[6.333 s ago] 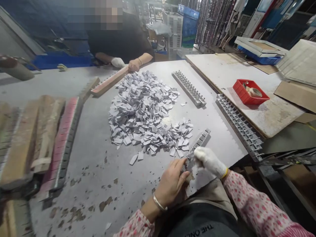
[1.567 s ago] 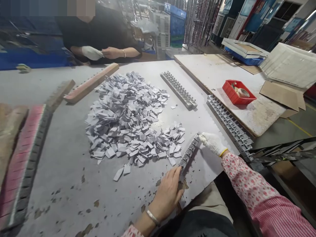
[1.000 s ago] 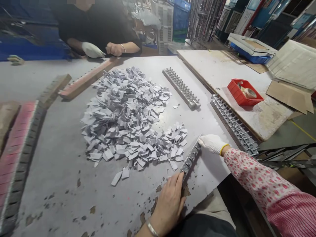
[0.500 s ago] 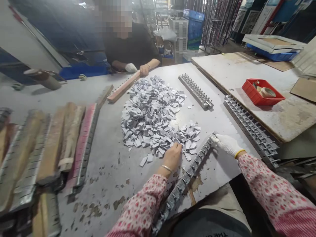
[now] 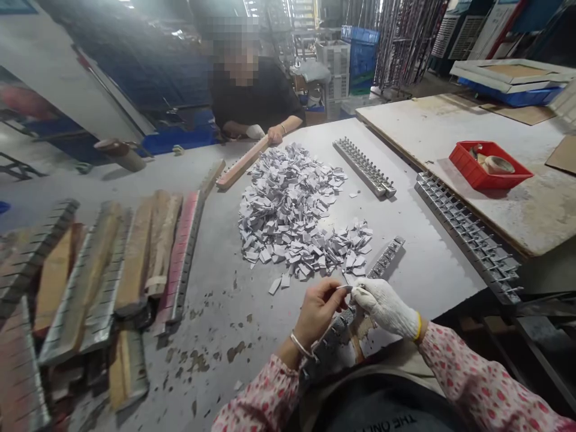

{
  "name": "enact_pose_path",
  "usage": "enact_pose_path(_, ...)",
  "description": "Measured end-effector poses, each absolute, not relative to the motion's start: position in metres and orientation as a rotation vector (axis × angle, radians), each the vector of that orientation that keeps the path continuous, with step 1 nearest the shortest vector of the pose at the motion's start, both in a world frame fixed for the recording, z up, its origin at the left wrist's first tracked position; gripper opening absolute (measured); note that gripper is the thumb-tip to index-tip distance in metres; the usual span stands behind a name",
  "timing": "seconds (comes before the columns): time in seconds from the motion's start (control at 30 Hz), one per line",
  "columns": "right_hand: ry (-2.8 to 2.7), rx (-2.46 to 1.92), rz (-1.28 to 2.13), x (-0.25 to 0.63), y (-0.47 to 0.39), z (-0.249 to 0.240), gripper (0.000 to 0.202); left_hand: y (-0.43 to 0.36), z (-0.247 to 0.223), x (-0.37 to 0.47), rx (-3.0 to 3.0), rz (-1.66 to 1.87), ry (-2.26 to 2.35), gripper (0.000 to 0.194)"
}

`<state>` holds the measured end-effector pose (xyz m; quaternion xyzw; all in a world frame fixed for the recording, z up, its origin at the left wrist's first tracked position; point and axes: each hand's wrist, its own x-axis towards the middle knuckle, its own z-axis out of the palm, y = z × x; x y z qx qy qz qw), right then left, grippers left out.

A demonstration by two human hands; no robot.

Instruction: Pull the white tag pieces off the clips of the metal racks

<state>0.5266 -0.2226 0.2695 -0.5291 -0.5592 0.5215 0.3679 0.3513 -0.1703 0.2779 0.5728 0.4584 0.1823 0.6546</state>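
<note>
My bare left hand (image 5: 317,309) is closed in a pinch on a small white flat piece (image 5: 344,287), its wrist bearing a light bangle. My right hand (image 5: 387,307), in a white knitted glove, is closed with its fingertips meeting that piece; what it pinches is too small to make out. Under both hands a long grey metal bar with notches (image 5: 387,255) slants across the table edge, its middle partly hidden by them. Just beyond my fingers spreads a heap of small white flat pieces (image 5: 290,210).
Across the table a person (image 5: 256,90) holds a pink bar (image 5: 243,162). Metal bars with rows of pegs (image 5: 363,167) lie at the right. Wooden and metal bars (image 5: 135,258) are stacked at the left. A red tray (image 5: 488,168) stands on the side table (image 5: 405,114).
My left hand has come back from the heap's edge with a white piece. My right hand has left the bar's far end and moved left to meet it. The view has shifted left.
</note>
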Motion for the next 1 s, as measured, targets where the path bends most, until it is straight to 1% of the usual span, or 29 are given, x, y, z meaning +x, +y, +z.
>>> enact_pose_path(0.07,-1.389,-1.313,1.470,0.532,-0.223,0.277,0.038,-0.171,0.286,0.345,1.598,0.329,1.009,0.032)
enact_pose_path(0.13,-1.261,-1.219,1.707,0.538,-0.227,0.282,0.032,-0.171,0.298,0.342,1.755,0.266,0.901,0.037)
enact_pose_path(0.2,-1.027,-1.081,1.974,0.541,-0.234,0.284,0.026,-0.173,0.309,0.344,1.656,0.208,0.752,0.044)
enact_pose_path(0.27,-0.797,-0.939,2.174,0.541,-0.242,0.284,0.024,-0.176,0.315,0.348,1.452,0.142,0.633,0.051)
enact_pose_path(0.33,-0.671,-0.907,2.214,0.541,-0.247,0.281,0.025,-0.179,0.315,0.351,1.406,0.125,0.630,0.056)
enact_pose_path(0.4,-0.698,-0.988,2.101,0.542,-0.250,0.277,0.027,-0.180,0.311,0.354,1.587,0.132,0.733,0.052)
enact_pose_path(0.47,-0.801,-1.087,1.942,0.543,-0.251,0.272,0.028,-0.181,0.307,0.357,1.845,0.117,0.820,0.043)
enact_pose_path(0.53,-0.880,-1.136,1.836,0.541,-0.254,0.266,0.033,-0.182,0.302,0.359,2.002,0.080,0.809,0.036)
enact_pose_path(0.63,-0.890,-1.144,1.812,0.538,-0.256,0.255,0.041,-0.186,0.293,0.364,2.023,0.063,0.745,0.036)
enact_pose_path(0.7,-0.918,-1.151,1.817,0.542,-0.252,0.247,0.044,-0.187,0.286,0.368,2.005,0.037,0.783,0.038)
enact_pose_path(0.8,-1.022,-1.372,1.649,0.570,-0.232,0.232,0.043,-0.188,0.274,0.372,2.004,-0.005,0.898,0.032)
enact_pose_path(0.83,-1.058,-1.510,1.548,0.585,-0.223,0.226,0.044,-0.189,0.270,0.373,2.010,-0.032,0.913,0.034)
enact_pose_path(0.93,-1.224,-2.001,1.226,0.635,-0.199,0.208,0.044,-0.195,0.254,0.376,2.055,-0.226,0.908,0.063)
enact_pose_path(1.0,-1.440,-2.314,1.028,0.662,-0.188,0.195,0.046,-0.201,0.244,0.375,2.104,-0.367,0.914,0.070)
